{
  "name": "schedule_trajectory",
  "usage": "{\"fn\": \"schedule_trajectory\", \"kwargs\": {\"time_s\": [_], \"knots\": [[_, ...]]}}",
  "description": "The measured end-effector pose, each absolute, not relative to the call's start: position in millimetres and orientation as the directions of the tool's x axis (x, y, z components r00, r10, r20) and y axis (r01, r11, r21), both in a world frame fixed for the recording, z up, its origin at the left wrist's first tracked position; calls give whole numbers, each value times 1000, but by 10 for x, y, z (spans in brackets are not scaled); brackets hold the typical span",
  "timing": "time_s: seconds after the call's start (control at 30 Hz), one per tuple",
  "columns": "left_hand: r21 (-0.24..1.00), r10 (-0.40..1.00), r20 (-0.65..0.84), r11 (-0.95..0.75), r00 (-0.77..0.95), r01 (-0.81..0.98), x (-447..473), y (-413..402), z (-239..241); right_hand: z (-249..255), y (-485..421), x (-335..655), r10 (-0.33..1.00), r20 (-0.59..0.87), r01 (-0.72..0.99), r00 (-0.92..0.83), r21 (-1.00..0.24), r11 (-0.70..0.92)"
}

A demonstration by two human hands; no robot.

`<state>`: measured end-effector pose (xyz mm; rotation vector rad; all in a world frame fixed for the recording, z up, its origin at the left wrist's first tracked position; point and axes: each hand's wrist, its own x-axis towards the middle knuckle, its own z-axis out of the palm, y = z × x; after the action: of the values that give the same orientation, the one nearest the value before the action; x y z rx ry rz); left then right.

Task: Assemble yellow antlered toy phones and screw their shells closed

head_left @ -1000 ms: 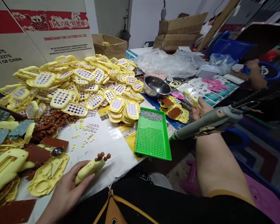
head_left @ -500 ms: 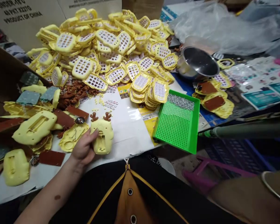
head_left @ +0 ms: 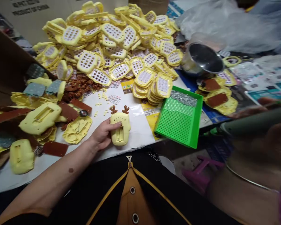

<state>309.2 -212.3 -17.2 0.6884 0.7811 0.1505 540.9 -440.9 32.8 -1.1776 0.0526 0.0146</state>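
My left hand (head_left: pixel 103 134) holds a pale yellow toy phone shell (head_left: pixel 125 132) with brown antlers, its back facing up. The thumb lies beside the open battery slot. At the right edge my right hand (head_left: pixel 275 139), blurred, is wrapped round a thick grey-green powered screwdriver (head_left: pixel 250 122) that points left. Beside my left forearm lie an opened yellow shell half (head_left: pixel 78 131) with wires, a small round speaker (head_left: pixel 83 113) and a brown board (head_left: pixel 55 149).
A large heap of yellow keypad shells (head_left: pixel 86 62) covers the back. A green perforated tray (head_left: pixel 178 122) holding many small silvery screws (head_left: pixel 184 98) overhangs the front edge. Behind it stands a metal bowl (head_left: pixel 203 59). Brown antler pieces (head_left: pixel 79 86) lie at left centre.
My left hand has moved right with the toy phone shell. My right hand has come into view round the screwdriver, whose body now appears larger and blurred.
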Motion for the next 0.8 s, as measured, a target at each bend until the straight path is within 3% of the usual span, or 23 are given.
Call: {"fn": "schedule_trajectory", "kwargs": {"time_s": [0.03,0.07,0.17,0.3,0.43,0.53,0.6,0.7,0.8], "knots": [[621,341,-597,769,726,150,3167,-2136,-157,351,-4349,5380,123,132,77,984,-924,376],[622,313,-597,762,739,180,3246,-2153,-143,356,-4295,5373,252,195,87,948,-920,382],[638,213,-590,714,779,288,3488,-2237,-114,286,-4195,5430,492,223,31,842,-929,368],[758,21,-488,505,872,412,3786,-2408,-83,148,-4136,5540,460,368,194,808,-903,382],[915,-130,-401,-1,907,404,4039,-2542,-33,44,-4029,5656,397,465,318,791,-868,381],[844,-74,-404,-416,912,340,4139,-2554,29,-44,-3912,5747,417,483,317,770,-857,407],[766,-44,-425,-549,904,333,4143,-2517,75,-107,-3843,5795,445,491,293,749,-847,443],[785,-10,-474,-457,880,418,4077,-2420,112,-190,-3771,5836,468,513,278,719,-831,482],[842,-24,-538,26,843,538,3991,-2321,79,-254,-3721,5852,462,511,284,724,-833,475]]}}
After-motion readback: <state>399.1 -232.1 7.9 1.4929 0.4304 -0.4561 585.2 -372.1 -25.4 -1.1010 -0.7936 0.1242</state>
